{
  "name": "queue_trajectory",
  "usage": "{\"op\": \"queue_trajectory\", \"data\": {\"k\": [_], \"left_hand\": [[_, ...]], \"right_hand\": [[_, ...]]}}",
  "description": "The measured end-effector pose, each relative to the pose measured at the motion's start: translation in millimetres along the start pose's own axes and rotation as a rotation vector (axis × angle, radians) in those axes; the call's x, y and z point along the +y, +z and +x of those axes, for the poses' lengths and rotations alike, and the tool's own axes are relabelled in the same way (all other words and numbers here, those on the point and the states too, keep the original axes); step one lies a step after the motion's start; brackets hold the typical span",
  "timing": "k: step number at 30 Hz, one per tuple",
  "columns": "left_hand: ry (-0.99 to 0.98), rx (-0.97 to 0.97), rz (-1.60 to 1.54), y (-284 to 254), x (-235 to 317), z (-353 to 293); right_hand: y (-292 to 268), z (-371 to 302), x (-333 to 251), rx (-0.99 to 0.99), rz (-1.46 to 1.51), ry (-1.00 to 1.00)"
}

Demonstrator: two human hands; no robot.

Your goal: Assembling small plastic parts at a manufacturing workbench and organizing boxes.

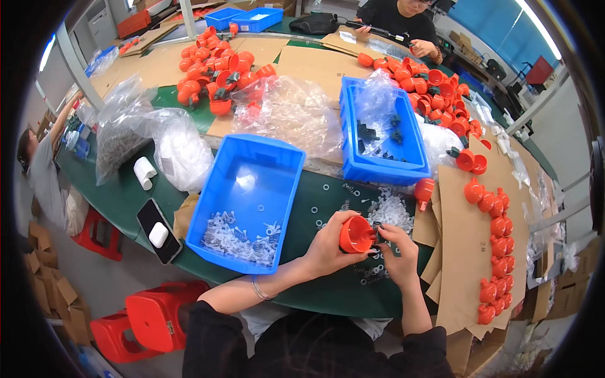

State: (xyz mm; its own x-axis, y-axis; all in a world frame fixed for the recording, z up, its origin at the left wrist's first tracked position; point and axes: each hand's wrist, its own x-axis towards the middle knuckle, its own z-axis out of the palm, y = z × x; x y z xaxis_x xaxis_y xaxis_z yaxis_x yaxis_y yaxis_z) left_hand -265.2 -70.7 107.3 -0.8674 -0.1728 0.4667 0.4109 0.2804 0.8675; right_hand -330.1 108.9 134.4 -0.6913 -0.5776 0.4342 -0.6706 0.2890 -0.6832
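Over the near edge of the green table, my left hand (326,249) is wrapped round a red plastic cup-shaped part (357,234), its open mouth facing up and toward me. My right hand (402,257) is at the cup's right side, fingers pinched against its small side neck. Something small and dark shows there, but I cannot make out what the fingertips hold. Just behind my hands lies a heap of small white plastic pieces (389,211). To the left, a blue bin (252,167) holds many similar white pieces.
Stacked blue bins (386,171) with dark parts stand farther back. Red cups (217,63) are heaped at back left, and more (435,85) at back right. Finished-looking rows of red parts (498,249) line the cardboard (463,252). A phone (151,220) lies left. A person (403,25) sits opposite.
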Motion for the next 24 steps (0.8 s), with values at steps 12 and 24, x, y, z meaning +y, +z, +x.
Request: {"op": "queue_trajectory", "data": {"k": [12,24], "left_hand": [[0.171,0.030,0.063,0,-3,1],[0.173,-0.070,0.055,-1,-2,-1]], "right_hand": [[5,-5,11,-0.004,0.318,0.115],[-11,-5,6,-0.174,0.244,0.205]]}}
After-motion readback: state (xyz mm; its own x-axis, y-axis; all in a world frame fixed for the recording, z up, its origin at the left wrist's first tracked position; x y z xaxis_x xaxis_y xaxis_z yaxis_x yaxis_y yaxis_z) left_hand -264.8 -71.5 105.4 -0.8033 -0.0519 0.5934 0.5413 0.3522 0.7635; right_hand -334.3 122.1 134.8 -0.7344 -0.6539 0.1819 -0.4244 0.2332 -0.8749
